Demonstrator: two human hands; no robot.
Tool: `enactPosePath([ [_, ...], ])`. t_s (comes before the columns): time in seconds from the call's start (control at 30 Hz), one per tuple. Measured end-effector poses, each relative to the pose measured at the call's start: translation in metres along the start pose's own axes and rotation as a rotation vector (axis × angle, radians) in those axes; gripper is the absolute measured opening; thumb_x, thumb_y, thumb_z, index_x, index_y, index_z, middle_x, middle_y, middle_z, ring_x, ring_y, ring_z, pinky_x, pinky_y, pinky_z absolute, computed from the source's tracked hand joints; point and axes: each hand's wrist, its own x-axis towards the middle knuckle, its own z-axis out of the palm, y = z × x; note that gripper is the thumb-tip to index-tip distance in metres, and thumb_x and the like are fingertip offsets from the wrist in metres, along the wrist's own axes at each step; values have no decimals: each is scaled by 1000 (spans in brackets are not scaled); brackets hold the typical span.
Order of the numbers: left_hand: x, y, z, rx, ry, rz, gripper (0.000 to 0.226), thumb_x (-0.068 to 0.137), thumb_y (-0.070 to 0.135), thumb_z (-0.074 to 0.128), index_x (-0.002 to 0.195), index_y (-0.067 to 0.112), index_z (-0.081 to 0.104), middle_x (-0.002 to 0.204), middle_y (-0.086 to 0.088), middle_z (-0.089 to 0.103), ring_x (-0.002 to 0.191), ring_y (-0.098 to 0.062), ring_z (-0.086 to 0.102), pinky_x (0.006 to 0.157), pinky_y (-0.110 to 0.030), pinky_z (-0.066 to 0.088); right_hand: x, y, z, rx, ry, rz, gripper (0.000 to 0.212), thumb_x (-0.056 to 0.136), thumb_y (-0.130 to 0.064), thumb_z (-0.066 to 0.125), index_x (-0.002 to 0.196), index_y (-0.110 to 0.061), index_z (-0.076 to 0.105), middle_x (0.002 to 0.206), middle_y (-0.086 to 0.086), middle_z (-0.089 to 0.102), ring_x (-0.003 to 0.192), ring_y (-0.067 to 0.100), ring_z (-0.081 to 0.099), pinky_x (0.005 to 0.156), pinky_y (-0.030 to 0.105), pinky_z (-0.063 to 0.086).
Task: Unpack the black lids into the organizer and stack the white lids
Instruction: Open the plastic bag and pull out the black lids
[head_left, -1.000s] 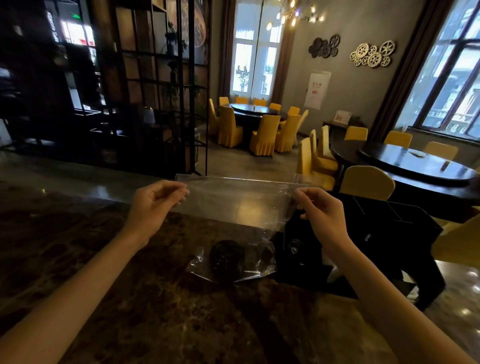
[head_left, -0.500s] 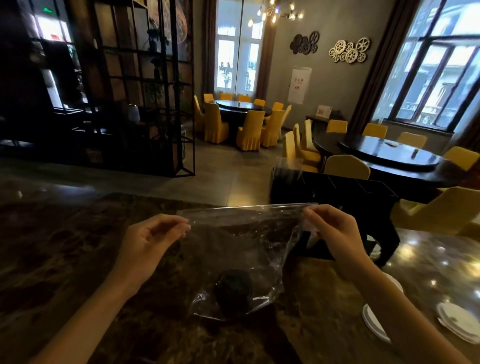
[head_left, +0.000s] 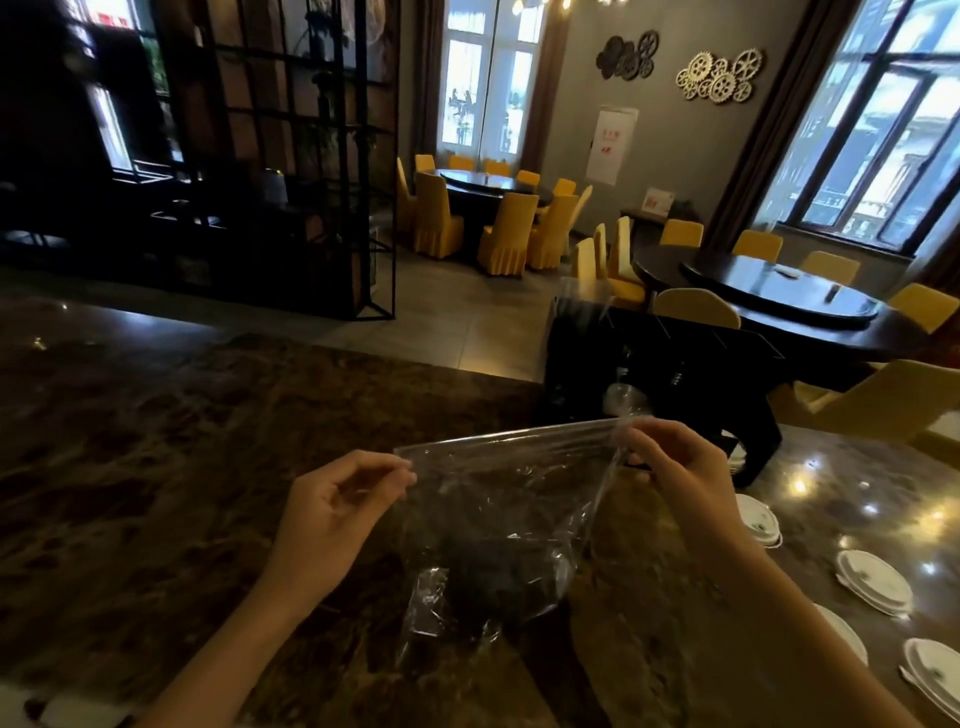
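Pinching the top corners of the clear bag (head_left: 498, 499), left hand (head_left: 337, 514) and right hand (head_left: 675, 467) suspend black lids (head_left: 493, 577) over the marble counter (head_left: 156, 467), organizer (head_left: 665, 364) at one o'clock, white lids (head_left: 872, 577) at three.

We see a clear, glossy, crinkled plastic bag (head_left: 498, 509), a polished brown marbled stone surface (head_left: 182, 441), and smooth white lids (head_left: 872, 574).
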Motion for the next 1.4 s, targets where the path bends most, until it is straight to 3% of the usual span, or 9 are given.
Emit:
enactPosePath([
  [0.1, -5, 1, 1, -18, -9, -18, 16, 84, 23, 73, 100, 22, 76, 101, 6, 78, 95, -10, 73, 82, -16, 56, -14, -9, 11, -5, 183, -5, 39, 92, -22, 75, 126, -25, 57, 117, -3, 66, 106, 11, 67, 90, 37, 60],
  [0.2, -9, 0, -1, 20, -15, 5, 21, 84, 19, 75, 104, 24, 74, 103, 9, 76, 96, -8, 72, 81, -14, 55, -43, -21, 37, -39, 281, -177, 37, 91, -23, 76, 116, -35, 52, 116, 0, 63, 100, 9, 68, 83, 35, 62],
  [0.3, -13, -3, -4, 25, -7, 8, 23, 85, 10, 75, 104, 24, 73, 103, 7, 76, 95, -11, 73, 81, -16, 56, -72, -32, 73, -185, 135, -527, 25, 92, -20, 70, 111, -30, 58, 115, 1, 58, 95, 9, 65, 71, 28, 61],
  [0.4, -16, -2, -3, 4, -1, 8, 17, 87, 14, 74, 101, 23, 75, 100, 8, 77, 96, -11, 73, 81, -16, 56, -92, -32, 108, -298, -63, -677, 26, 94, -26, 69, 117, -15, 68, 128, 2, 55, 105, 18, 64, 78, 28, 61],
  [0.57, -18, 4, -1, 7, -14, 33, 15, 86, 25, 71, 100, 21, 76, 97, 10, 78, 92, -6, 73, 78, -13, 54, -96, -28, 142, -432, -34, -774, 39, 86, -21, 85, 122, -11, 73, 128, 12, 61, 108, 16, 62, 83, 24, 59],
  [0.77, -17, 7, -1, 49, -13, 70, 16, 88, 23, 70, 100, 16, 76, 96, 10, 78, 91, -6, 74, 77, -13, 55, -89, -22, 149, -387, 90, -849, 16, 90, -17, 80, 104, -9, 80, 107, 12, 70, 88, 19, 64, 67, 29, 55],
  [1.07, -12, 4, -6, 208, 26, 137, 17, 89, 17, 75, 105, 23, 74, 100, 13, 75, 95, -7, 72, 80, -18, 57, -76, -20, 141, -289, 94, -847, 12, 97, -12, 70, 103, -5, 77, 100, 6, 75, 88, 15, 68, 71, 26, 54],
  [1.2, -5, 19, -8, 518, 22, 377, 53, 83, 24, 75, 132, 20, 57, 130, 5, 56, 116, -9, 59, 95, -16, 48, -73, -18, 143, -274, 77, -869, 10, 97, -11, 72, 102, -4, 78, 99, 6, 75, 85, 16, 68, 69, 28, 54],
  [1.4, 10, 41, -9, 803, -24, 673, 23, 86, 23, 69, 98, 7, 80, 113, -13, 68, 111, -23, 56, 100, -22, 44, -68, -16, 150, -260, 97, -917, 12, 95, -20, 76, 104, -12, 74, 97, 7, 74, 82, 16, 65, 64, 29, 53],
])
